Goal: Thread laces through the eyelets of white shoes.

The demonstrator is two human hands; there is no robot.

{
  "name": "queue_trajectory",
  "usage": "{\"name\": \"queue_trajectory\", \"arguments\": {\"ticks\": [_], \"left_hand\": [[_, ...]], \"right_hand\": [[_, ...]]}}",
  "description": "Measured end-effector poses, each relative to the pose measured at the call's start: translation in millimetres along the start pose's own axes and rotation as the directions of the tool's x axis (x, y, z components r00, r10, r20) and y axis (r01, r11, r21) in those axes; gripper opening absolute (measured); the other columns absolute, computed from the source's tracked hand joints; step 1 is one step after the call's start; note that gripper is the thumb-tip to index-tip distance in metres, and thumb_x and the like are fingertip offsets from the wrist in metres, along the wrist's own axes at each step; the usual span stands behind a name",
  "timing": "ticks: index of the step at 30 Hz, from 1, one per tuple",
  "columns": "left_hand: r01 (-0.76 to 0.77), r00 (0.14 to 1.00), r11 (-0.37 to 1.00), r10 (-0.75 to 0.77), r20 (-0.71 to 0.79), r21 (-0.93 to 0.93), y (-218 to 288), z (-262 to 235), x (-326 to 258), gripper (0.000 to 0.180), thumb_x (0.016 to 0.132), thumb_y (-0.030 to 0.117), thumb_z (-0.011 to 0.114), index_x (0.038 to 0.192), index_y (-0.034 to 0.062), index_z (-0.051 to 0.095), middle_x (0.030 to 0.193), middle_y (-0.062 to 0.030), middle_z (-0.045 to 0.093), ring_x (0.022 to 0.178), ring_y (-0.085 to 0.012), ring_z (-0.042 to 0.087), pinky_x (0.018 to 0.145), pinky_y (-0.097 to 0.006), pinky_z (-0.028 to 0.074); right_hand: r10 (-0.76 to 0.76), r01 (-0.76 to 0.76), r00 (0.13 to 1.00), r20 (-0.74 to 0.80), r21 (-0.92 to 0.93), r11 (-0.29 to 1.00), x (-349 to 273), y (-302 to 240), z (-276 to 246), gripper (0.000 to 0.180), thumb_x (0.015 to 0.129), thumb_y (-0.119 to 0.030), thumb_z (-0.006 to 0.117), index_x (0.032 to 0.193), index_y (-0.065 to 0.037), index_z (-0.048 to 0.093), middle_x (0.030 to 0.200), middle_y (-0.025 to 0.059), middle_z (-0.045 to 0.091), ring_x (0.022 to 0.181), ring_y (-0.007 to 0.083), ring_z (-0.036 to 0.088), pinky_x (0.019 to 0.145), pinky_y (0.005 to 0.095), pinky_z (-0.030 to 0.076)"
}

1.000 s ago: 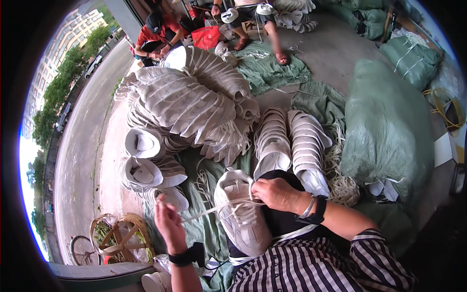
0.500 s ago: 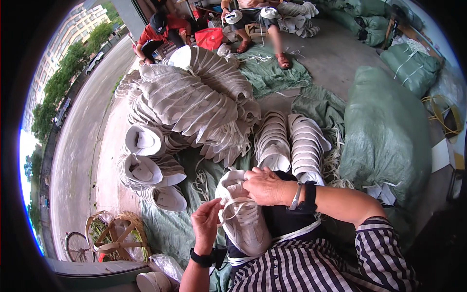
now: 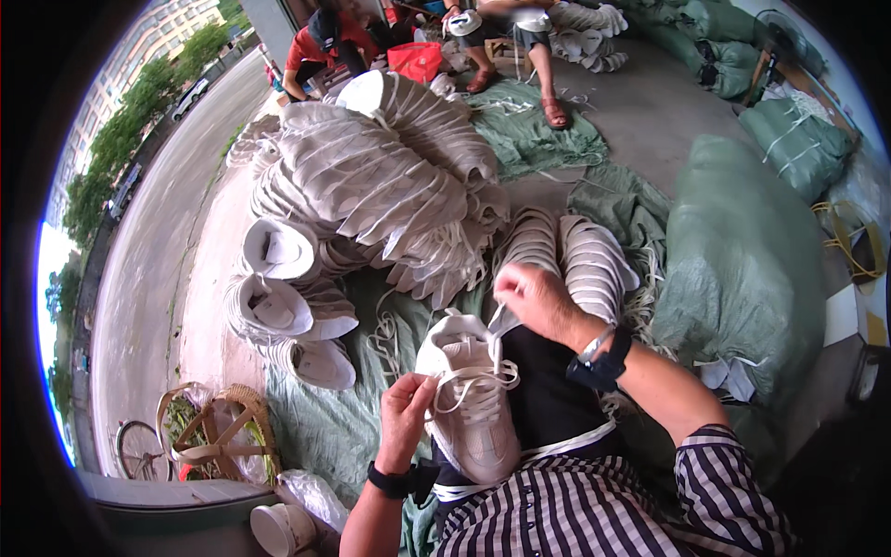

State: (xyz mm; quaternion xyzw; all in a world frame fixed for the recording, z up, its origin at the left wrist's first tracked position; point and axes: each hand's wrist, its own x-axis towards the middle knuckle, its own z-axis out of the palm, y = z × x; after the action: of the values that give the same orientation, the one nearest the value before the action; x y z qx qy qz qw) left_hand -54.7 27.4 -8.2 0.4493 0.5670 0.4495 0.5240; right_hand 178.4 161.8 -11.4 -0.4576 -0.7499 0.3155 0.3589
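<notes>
- Shoe (image 3: 469, 408) on your lap, white, toe towards you, resting on the black cloth (image 3: 548, 399) over your knees, just above your striped shirt (image 3: 594, 511).
- Your left hand (image 3: 406, 418) sits at the shoe's left side, fingers closed in a pinch on the white lace (image 3: 464, 385) where it crosses the eyelets.
- Your right hand (image 3: 538, 297) is up above the shoe's collar, fingers drawn together around the far end of that lace, which runs taut from the shoe up into your grip.
- You've a black watch (image 3: 599, 362) on the right wrist and a black band (image 3: 394, 481) on the left.
- Just beyond your right hand stand two rows of white shoes (image 3: 566, 255), packed on edge, on the green sheeting (image 3: 334, 427) that covers the floor.
- Further out and to your left lies a big heap of white shoes (image 3: 371, 176), with a few loose ones nearer the road (image 3: 148, 241).
- A bulging green sack (image 3: 742, 251) sits close on your right, with more green bundles (image 3: 789, 139) behind it.
- A wicker basket (image 3: 218, 432) stands low on your left, beside a bicycle wheel (image 3: 139, 450).
- At the far end, well apart from you, a person in a red top (image 3: 325, 37) crouches, and another person's legs (image 3: 520, 56) show beside a red bag (image 3: 416, 60).
</notes>
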Motion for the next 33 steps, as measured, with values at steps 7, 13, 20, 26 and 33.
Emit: {"name": "queue_trajectory", "arguments": {"ticks": [7, 13, 20, 26, 33], "left_hand": [[0.034, 0.997, 0.999, -0.032, 0.064, -0.031, -6, -3, 2, 0.019, 0.091, 0.018, 0.058, 0.083, 0.0019, 0.062, 0.072, 0.0043, 0.058, 0.066, -0.0037, 0.049, 0.061, -0.019, 0.039], [0.048, 0.996, 0.999, -0.047, 0.076, -0.012, 2, -2, 6, 0.017, 0.09, 0.016, 0.058, 0.083, 0.0012, 0.062, 0.074, 0.0037, 0.059, 0.067, -0.0036, 0.05, 0.062, -0.019, 0.039], [-0.37, 0.9, 0.491, 0.401, 0.172, 0.789, 40, 17, 15, 0.008, 0.073, 0.012, 0.067, 0.074, 0.0064, 0.062, 0.07, -0.0065, 0.058, 0.072, -0.0219, 0.054, 0.068, -0.032, 0.043], [0.025, 0.982, 0.994, -0.044, 0.186, 0.104, 3, -10, 31, 0.023, 0.085, 0.022, 0.068, 0.072, 0.0051, 0.059, 0.068, 0.0058, 0.055, 0.062, -0.0019, 0.045, 0.056, -0.019, 0.037], [0.125, 0.967, 0.987, -0.144, 0.212, 0.101, 6, -10, 36, 0.03, 0.091, 0.032, 0.058, 0.08, 0.004, 0.063, 0.07, 0.005, 0.057, 0.064, -0.0026, 0.047, 0.06, -0.019, 0.037]], "right_hand": [[-0.148, 0.109, 0.918, 0.369, 0.124, 0.986, -17, -43, 42, 0.009, 0.075, -0.011, 0.059, 0.081, -0.007, 0.064, 0.074, 0.0106, 0.065, 0.073, 0.0251, 0.065, 0.068, 0.0344, 0.049], [-0.127, -0.085, 0.889, 0.44, 0.431, 0.898, -20, -34, 43, 0.019, 0.076, -0.01, 0.064, 0.095, -0.009, 0.069, 0.08, 0.0106, 0.068, 0.072, 0.0143, 0.064, 0.069, 0.0268, 0.048], [-0.158, 0.049, 0.901, 0.403, 0.267, 0.963, -30, -40, 39, 0.026, 0.078, -0.008, 0.062, 0.103, -0.01, 0.067, 0.086, 0.0084, 0.069, 0.078, 0.013, 0.065, 0.072, 0.0249, 0.049], [-0.053, -0.037, 0.923, 0.381, 0.224, 0.974, -29, -41, 45, 0.013, 0.078, -0.012, 0.062, 0.089, -0.006, 0.065, 0.074, 0.0085, 0.066, 0.068, 0.015, 0.063, 0.064, 0.0285, 0.048], [-0.244, 0.251, 0.961, 0.131, -0.047, 0.967, -17, -16, 12, 0.011, 0.082, -0.017, 0.055, 0.081, -0.007, 0.058, 0.076, 0.0118, 0.063, 0.073, 0.0302, 0.063, 0.066, 0.0426, 0.047]]}}
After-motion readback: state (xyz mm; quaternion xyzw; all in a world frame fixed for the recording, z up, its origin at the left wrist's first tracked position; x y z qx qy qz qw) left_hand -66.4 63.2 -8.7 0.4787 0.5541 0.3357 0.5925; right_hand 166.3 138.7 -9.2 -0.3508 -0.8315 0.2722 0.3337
